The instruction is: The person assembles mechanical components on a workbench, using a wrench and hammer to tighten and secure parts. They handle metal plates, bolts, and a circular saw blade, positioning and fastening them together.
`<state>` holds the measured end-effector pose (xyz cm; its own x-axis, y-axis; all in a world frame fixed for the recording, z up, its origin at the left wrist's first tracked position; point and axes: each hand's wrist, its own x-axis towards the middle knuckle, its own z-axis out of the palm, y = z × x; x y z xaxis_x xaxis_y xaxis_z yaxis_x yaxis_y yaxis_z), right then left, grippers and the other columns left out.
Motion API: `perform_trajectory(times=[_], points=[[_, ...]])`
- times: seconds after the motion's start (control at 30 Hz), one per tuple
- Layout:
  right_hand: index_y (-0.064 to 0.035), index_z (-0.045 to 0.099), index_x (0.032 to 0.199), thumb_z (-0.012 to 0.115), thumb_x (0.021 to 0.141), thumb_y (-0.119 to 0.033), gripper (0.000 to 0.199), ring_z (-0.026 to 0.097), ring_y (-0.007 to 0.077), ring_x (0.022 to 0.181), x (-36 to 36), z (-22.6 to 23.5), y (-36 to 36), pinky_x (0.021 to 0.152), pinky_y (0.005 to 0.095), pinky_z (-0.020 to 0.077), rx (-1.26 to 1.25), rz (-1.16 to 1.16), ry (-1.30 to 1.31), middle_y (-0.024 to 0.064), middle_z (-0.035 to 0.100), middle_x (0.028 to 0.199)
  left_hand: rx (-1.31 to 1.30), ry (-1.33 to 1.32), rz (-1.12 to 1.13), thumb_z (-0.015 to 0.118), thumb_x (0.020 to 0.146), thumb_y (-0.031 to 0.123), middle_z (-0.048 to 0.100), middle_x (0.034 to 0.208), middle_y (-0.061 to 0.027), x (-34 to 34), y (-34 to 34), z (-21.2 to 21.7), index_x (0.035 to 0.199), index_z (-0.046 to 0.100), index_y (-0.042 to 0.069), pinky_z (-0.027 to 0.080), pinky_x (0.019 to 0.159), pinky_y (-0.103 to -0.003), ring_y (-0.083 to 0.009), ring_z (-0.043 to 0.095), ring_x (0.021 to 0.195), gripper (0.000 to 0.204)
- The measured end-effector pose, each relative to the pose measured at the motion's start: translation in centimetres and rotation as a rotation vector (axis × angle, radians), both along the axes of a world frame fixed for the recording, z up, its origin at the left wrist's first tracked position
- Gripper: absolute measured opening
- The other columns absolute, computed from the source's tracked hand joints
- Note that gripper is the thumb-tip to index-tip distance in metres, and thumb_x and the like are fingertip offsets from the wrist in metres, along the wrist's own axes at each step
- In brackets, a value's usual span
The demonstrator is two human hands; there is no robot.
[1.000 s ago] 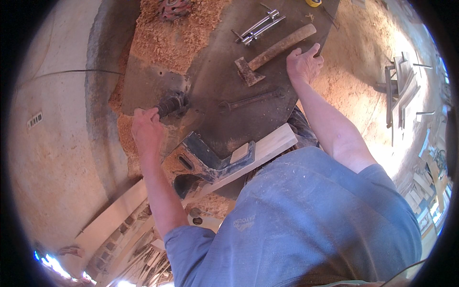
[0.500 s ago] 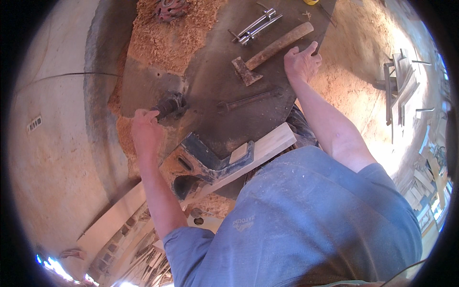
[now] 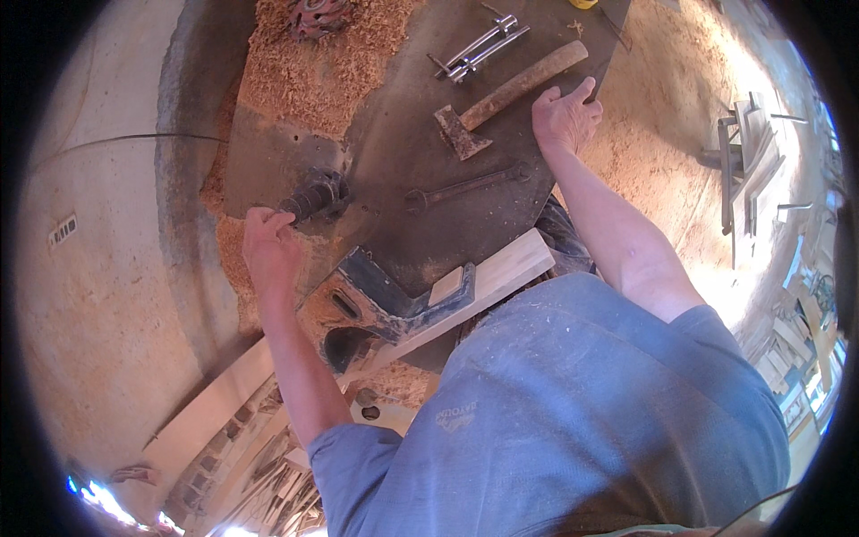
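My left hand (image 3: 271, 240) is at the left side of the dark metal table, its fingers curled beside the free end of a dark ridged spindle (image 3: 310, 200). What those fingers hold, if anything, is hidden. At the table's right edge, my right hand (image 3: 564, 121) rests with its fingers apart and nothing visible in it. Near it lies a hatchet (image 3: 523, 85) with a wooden handle and rusty head. A rusty open-ended wrench (image 3: 467, 186) is below the hatchet. Shiny metal rods with clamp-like ends (image 3: 483, 49) lie farther back.
Wood shavings (image 3: 327, 80) cover the table's far left. A reddish, round-toothed part (image 3: 319, 18) sits among them. Close to my body, a dark angled metal fixture (image 3: 380, 295) meets a pale wooden board (image 3: 510, 268). Planks (image 3: 215, 394) lie at lower left; wood pieces (image 3: 752, 170) stand right.
My left hand has shifted very slightly to the left by the spindle, which looks slightly turned. My right hand stays at the table edge.
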<state>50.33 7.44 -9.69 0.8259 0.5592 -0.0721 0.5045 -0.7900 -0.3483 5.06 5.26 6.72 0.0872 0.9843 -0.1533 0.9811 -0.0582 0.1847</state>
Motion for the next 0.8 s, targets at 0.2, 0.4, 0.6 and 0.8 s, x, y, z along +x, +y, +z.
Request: perform_trajectory(times=[0.2,0.4,0.6,0.8], points=[[-0.0058,0.03,0.159,0.059,0.093,-0.039,0.079,0.053,0.0505,0.124,0.3,-1.0,0.0,0.106,0.0572,0.0451,0.022,-0.014,-0.04,0.0371,0.05,0.135,0.04,0.004,0.266,0.069,0.099,0.028,0.072,0.123,-0.0189,3.3,0.5,1.0,0.107,0.079,0.005,0.054,0.09,-0.046,-0.0394,0.069,0.108,0.026],[-0.0025,0.027,0.159,0.058,0.094,-0.036,0.08,0.05,0.0489,0.126,-0.1,0.3,0.1,0.108,0.0553,0.0426,-0.004,-0.002,0.019,0.0357,0.047,0.135,0.069,-0.004,0.064,0.069,0.099,0.03,0.074,0.113,-0.0204,0.7,0.5,0.0,0.107,0.078,0.002,0.054,0.09,-0.047,-0.0403,0.069,0.103,0.03],[-0.0025,0.028,0.159,0.059,0.094,-0.036,0.08,0.051,0.049,0.125,0.0,0.0,0.0,0.107,0.0553,0.043,0.006,-0.007,0.009,0.036,0.048,0.135,0.065,-0.049,0.156,0.073,0.096,0.02,0.072,0.104,-0.0184,3.2,0.1,1.9,0.1,0.077,0.002,0.054,0.087,-0.044,-0.0378,0.069,0.097,0.019],[-0.0025,0.028,0.159,0.059,0.094,-0.036,0.079,0.051,0.0491,0.125,0.1,-0.2,0.1,0.107,0.0559,0.0434,0.0,-0.008,0.006,0.0362,0.047,0.135,-0.071,0.096,0.163,0.074,0.094,0.016,0.07,0.113,-0.0169,2.2,1.2,1.2,0.103,0.075,0.002,0.054,0.088,-0.043,-0.0382,0.069,0.1,0.016]])
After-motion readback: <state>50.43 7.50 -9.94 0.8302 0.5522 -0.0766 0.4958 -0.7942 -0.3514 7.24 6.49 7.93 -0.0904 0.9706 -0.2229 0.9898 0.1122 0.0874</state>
